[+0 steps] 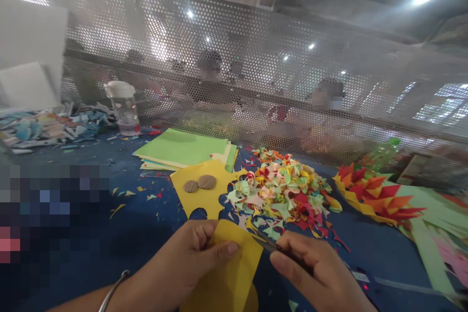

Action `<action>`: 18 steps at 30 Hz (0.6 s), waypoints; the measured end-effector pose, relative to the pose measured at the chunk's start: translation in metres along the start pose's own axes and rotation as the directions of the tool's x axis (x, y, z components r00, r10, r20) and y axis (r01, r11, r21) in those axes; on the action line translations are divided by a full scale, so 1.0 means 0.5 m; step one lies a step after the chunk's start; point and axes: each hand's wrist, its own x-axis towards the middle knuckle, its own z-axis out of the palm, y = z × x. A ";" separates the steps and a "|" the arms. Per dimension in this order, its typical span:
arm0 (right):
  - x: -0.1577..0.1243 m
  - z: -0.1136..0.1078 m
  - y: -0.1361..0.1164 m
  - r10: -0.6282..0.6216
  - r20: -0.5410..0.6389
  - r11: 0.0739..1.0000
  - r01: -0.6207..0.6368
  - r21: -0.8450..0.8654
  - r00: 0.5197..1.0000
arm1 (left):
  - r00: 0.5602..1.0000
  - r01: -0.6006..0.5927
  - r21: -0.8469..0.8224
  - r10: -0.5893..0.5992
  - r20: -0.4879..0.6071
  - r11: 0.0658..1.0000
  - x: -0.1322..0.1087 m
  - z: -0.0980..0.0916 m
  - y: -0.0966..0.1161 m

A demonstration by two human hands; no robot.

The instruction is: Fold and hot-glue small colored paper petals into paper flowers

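Note:
Between the thumb and fingers of my left hand (199,256) is a folded sheet of yellow paper (234,273), held in front of me above the table. My right hand (310,265) is closed around a pair of scissors (268,245), whose dark blades meet the paper's right edge near its top. The handles are mostly hidden by my fingers. Just beyond lies a cut yellow sheet (186,175) with rounded notches along its edge. Two small brown oval templates (207,182) rest on that sheet.
A heap of colourful paper cut-outs (285,185) sits beyond my hands. Behind are stacked green sheets (186,146) and a clear bottle with a white lid (124,107). Red and orange pointed paper shapes (380,195) lie at right. A perforated metal screen (234,58) stands behind, with people beyond.

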 end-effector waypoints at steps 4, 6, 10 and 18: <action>-0.001 -0.002 0.000 -0.004 0.010 1.000 0.004 -0.025 1.000 | 1.000 0.004 0.001 -0.004 0.000 1.000 0.000 -0.001 -0.005; -0.001 -0.003 0.001 -0.019 0.006 0.999 0.019 -0.039 1.000 | 1.000 0.003 -0.001 -0.003 -0.002 1.000 0.002 -0.003 -0.010; -0.002 -0.003 0.001 -0.023 -0.003 0.998 0.022 -0.056 1.000 | 1.000 -0.008 0.004 0.008 -0.005 1.000 0.006 -0.005 -0.009; -0.003 -0.003 -0.004 -0.016 0.007 0.998 0.016 -0.059 1.000 | 1.000 0.025 0.038 -0.025 -0.010 0.999 -0.003 0.001 0.006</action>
